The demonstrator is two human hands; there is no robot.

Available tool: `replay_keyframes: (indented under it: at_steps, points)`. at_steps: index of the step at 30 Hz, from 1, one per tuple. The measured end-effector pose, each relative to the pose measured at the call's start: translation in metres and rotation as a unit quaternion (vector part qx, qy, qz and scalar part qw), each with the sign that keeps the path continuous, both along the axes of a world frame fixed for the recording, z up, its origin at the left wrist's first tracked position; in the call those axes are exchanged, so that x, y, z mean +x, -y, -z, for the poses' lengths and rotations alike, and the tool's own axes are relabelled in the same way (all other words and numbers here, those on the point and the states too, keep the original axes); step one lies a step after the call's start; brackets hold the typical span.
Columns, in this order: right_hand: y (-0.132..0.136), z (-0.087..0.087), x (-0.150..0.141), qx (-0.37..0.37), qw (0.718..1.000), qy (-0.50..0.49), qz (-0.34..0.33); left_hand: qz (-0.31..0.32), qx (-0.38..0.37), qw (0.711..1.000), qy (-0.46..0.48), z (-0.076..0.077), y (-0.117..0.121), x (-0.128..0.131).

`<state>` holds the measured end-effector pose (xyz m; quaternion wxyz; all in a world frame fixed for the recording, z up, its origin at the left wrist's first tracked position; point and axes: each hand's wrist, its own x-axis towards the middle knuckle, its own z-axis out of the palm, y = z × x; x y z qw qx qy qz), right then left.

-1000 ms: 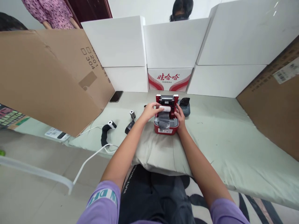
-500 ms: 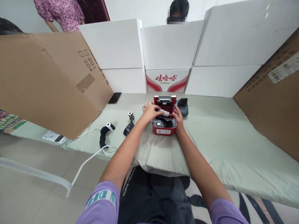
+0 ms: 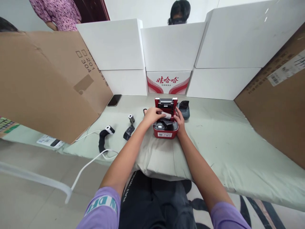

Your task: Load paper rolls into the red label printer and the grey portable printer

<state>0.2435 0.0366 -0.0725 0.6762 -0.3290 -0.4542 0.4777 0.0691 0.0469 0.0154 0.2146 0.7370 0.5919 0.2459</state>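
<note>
A small red printer [image 3: 165, 131] with its lid raised sits on the pale green cloth in front of me. My left hand [image 3: 152, 114] grips a white paper roll [image 3: 167, 115] and holds it down inside the printer's open bay. The fingers are curled round the roll. My right hand [image 3: 179, 120] rests against the printer's right side, fingers bent on its edge. Dark paper lies in the bay under the roll.
Two more rolls [image 3: 110, 129] [image 3: 131, 118] with dark paper tails lie left of the printer. A dark device [image 3: 184, 108] sits behind it, a phone [image 3: 114, 100] further left. White boxes [image 3: 171, 47] and cardboard sheets [image 3: 47, 79] wall the area. Two people stand behind.
My left hand has lowered the white roll from above the printer down into the open bay. My right hand stayed at the printer's right side.
</note>
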Motion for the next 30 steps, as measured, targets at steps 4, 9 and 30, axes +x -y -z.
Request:
replay_keyframes:
  at_steps: [4, 9, 30]
  points:
    - [-0.004, 0.004, 0.000, -0.007, 1.000, -0.016, -0.004, 0.030, 0.006, 0.995, -0.099, -0.006, 0.002, 0.005]
    - [-0.007, 0.009, 0.001, -0.007, 1.000, -0.008, -0.005, 0.037, -0.013, 0.974, -0.221, -0.018, 0.003, 0.019]
    - [-0.010, 0.012, 0.004, 0.023, 0.999, -0.027, 0.023, 0.015, 0.213, 0.972, -0.098, -0.039, 0.023, 0.012]
